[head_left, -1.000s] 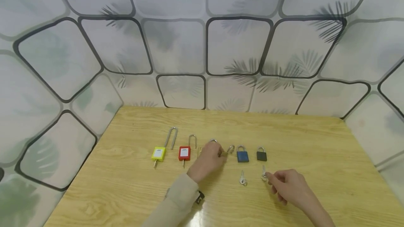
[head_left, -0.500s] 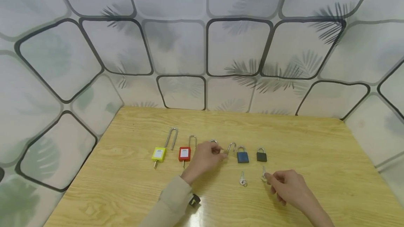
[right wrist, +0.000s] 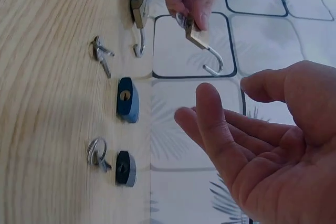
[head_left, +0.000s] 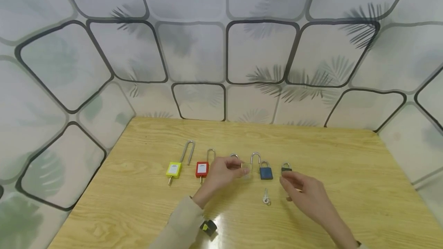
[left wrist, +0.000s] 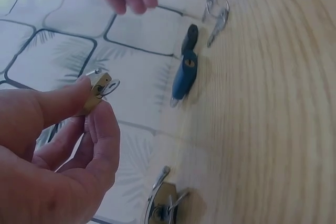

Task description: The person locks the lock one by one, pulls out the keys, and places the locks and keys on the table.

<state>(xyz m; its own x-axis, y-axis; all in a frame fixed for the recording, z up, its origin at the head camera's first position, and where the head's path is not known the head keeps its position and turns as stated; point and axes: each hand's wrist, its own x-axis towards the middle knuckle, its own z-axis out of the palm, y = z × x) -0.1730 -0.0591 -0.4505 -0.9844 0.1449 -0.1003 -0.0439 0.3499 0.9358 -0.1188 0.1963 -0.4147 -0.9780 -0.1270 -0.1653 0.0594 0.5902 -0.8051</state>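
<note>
My left hand (head_left: 219,174) pinches a small brass-edged padlock (left wrist: 98,88) between thumb and fingers, raised off the table. Its shackle (right wrist: 216,60) stands unlatched, and a key (left wrist: 110,86) sticks out of its underside. Relaxed and holding nothing, my right hand (head_left: 308,195) hovers with fingers apart, partly covering a black padlock (head_left: 286,169) in the head view. Between the hands lies a blue padlock (head_left: 266,173), its shackle closed. Two sets of keys rest on the wood: one set of keys (head_left: 266,197) before the blue lock, another set of keys (right wrist: 97,153) before the black one.
To the left lie a red padlock (head_left: 202,168) and a yellow padlock (head_left: 174,169), both with long shackles pulled out. Another brass padlock (left wrist: 163,203) with a key is mostly behind my left hand in the head view. A patterned curtain (head_left: 197,101) borders the table's far edge.
The left hand has drawn back slightly and turned the padlock so its shackle points up. My right hand has left the keys by the black padlock and moved up and left.
</note>
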